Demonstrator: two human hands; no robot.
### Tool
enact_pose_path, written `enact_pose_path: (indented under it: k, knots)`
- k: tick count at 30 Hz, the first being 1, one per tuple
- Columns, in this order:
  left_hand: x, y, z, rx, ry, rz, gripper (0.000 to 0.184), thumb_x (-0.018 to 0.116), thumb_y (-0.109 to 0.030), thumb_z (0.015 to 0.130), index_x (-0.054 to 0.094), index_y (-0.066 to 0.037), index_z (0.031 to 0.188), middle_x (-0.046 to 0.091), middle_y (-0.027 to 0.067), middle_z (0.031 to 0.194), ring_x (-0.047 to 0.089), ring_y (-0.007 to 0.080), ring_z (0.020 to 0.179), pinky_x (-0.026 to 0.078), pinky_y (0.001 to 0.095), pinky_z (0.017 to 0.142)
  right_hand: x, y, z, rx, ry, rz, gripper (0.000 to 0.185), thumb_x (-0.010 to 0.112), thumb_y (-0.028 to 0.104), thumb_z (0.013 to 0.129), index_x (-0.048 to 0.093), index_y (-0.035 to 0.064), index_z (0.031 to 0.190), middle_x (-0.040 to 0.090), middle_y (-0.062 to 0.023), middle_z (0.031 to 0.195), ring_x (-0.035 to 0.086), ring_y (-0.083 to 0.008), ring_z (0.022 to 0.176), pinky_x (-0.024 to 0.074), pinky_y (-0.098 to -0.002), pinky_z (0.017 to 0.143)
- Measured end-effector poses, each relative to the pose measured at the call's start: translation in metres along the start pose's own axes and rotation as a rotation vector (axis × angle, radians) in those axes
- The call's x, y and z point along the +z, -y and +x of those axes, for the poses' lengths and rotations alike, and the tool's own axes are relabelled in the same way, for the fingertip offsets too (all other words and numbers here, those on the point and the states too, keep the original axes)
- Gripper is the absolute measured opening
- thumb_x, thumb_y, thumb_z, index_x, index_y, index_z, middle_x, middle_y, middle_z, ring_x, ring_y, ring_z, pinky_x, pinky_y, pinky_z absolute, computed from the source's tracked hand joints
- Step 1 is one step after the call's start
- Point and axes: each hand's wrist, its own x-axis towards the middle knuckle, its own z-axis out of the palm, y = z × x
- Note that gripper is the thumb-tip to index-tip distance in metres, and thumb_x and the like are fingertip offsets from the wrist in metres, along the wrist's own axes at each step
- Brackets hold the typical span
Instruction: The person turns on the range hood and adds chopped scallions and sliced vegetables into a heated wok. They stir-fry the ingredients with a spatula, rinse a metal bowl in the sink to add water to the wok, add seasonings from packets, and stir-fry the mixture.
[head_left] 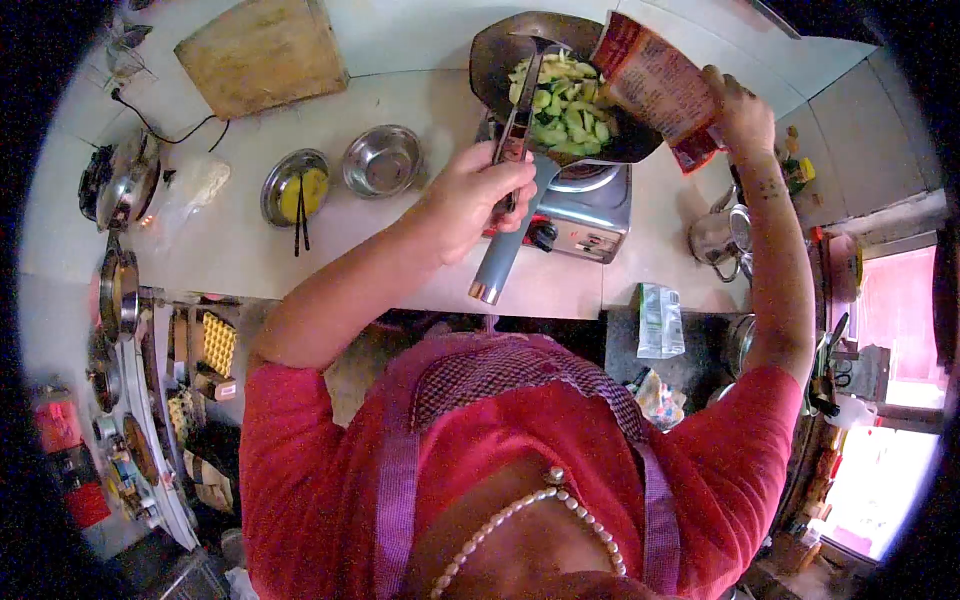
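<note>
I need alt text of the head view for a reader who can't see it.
A person's right hand holds a red packet tilted above a wok of sliced green vegetables, while the left hand grips a long-handled utensil reaching into the wok. The wok sits on a stove; to its left stand two metal bowls, one with chopsticks.

Red packet (pixel 660 92) aslant over wok (pixel 491 68), greens (pixel 572 122) inside

A wooden board (pixel 262 58) leans against the pale wall (pixel 410 35).
</note>
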Motion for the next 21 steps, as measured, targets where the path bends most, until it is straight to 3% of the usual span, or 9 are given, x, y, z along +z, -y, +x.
enact_pose_path:
  k: [4,5,8,9,10,15,18,19,21]
  knots:
    - [0.0,0.005,0.007,-0.007,0.011,-0.039,0.019,0.053,-0.018,0.083,0.049,-0.005,0.097,0.047,0.002,0.067,0.044,0.011,0.054,0.033,0.0243,0.047,-0.014,-0.015,0.004,0.091,0.005,-0.063,0.037,0.058,0.011,0.069,0.039,0.0175,0.101,0.057,-0.0061,0.092,0.06,-0.0291,0.076,0.0498,-0.0394,0.059]
    - [0.001,0.006,0.008,-0.01,0.011,-0.05,0.019,0.053,-0.018,0.083,0.049,-0.005,0.096,0.047,0.002,0.067,0.044,0.011,0.054,0.033,0.0243,0.047,-0.019,-0.018,0.005,0.14,-0.084,0.04,0.04,0.059,0.009,0.067,0.039,0.0177,0.101,0.056,-0.0062,0.094,0.059,-0.0284,0.079,0.0495,-0.0405,0.061]
    - [0.0,0.013,0.016,-0.05,0.006,-0.086,0.018,0.054,-0.018,0.082,0.05,-0.005,0.094,0.048,0.0022,0.067,0.044,0.0111,0.054,0.033,0.0241,0.047,0.034,-0.021,0.012,0.054,-0.025,0.012,0.046,0.062,0.006,0.063,0.039,0.0176,0.1,0.056,-0.0063,0.093,0.059,-0.0281,0.08,0.05,-0.0394,0.061]
    - [-0.001,0.014,0.016,-0.082,-0.012,-0.1,0.018,0.054,-0.018,0.082,0.05,-0.005,0.093,0.048,0.0022,0.066,0.044,0.0111,0.054,0.034,0.0242,0.047,0.038,-0.012,0.007,-0.096,0.018,-0.058,0.045,0.062,0.006,0.064,0.039,0.0173,0.101,0.056,-0.0071,0.091,0.059,-0.0283,0.079,0.0505,-0.0376,0.06]
    - [-0.001,0.014,0.018,-0.107,-0.027,-0.111,0.017,0.055,-0.017,0.081,0.05,-0.005,0.092,0.048,0.0023,0.066,0.044,0.0112,0.053,0.034,0.0243,0.047,0.008,0.007,0.002,-0.095,0.039,-0.027,0.045,0.061,0.006,0.064,0.039,0.0169,0.102,0.056,-0.0073,0.088,0.059,-0.0287,0.077,0.0507,-0.0367,0.06]
    - [-0.007,0.018,0.021,-0.116,-0.007,-0.148,0.015,0.056,-0.018,0.08,0.049,-0.006,0.086,0.048,0.0026,0.064,0.044,0.0116,0.053,0.035,0.0245,0.047,-0.001,-0.008,0.001,-0.078,-0.018,-0.065,0.042,0.059,0.007,0.066,0.039,0.0178,0.102,0.057,-0.0058,0.086,0.06,-0.0295,0.073,0.0503,-0.038,0.057]
    - [-0.01,0.018,0.021,-0.14,-0.042,-0.1,0.016,0.056,-0.019,0.079,0.046,-0.007,0.079,0.048,0.0024,0.064,0.044,0.0111,0.052,0.035,0.0243,0.044,-0.016,-0.02,0.003,0.026,-0.159,-0.007,0.04,0.057,0.007,0.068,0.04,0.0184,0.102,0.057,-0.0054,0.088,0.06,-0.0296,0.073,0.0499,-0.0385,0.057]
    - [-0.013,0.018,0.021,-0.165,-0.057,-0.071,0.017,0.056,-0.021,0.079,0.046,-0.007,0.079,0.048,0.0022,0.064,0.045,0.0111,0.052,0.034,0.0242,0.043,-0.022,-0.021,0.005,0.12,-0.143,0.007,0.037,0.055,0.007,0.07,0.04,0.0182,0.102,0.057,-0.0057,0.09,0.06,-0.0297,0.075,0.0497,-0.0387,0.058]
    - [-0.015,0.021,0.016,-0.207,-0.108,0.018,0.019,0.057,-0.024,0.08,0.047,-0.007,0.078,0.048,0.0023,0.064,0.045,0.0113,0.051,0.033,0.0247,0.042,0.02,-0.019,0.01,-0.011,0.01,-0.048,0.037,0.056,0.008,0.07,0.04,0.0177,0.101,0.057,-0.0061,0.09,0.06,-0.0294,0.076,0.0497,-0.0385,0.059]
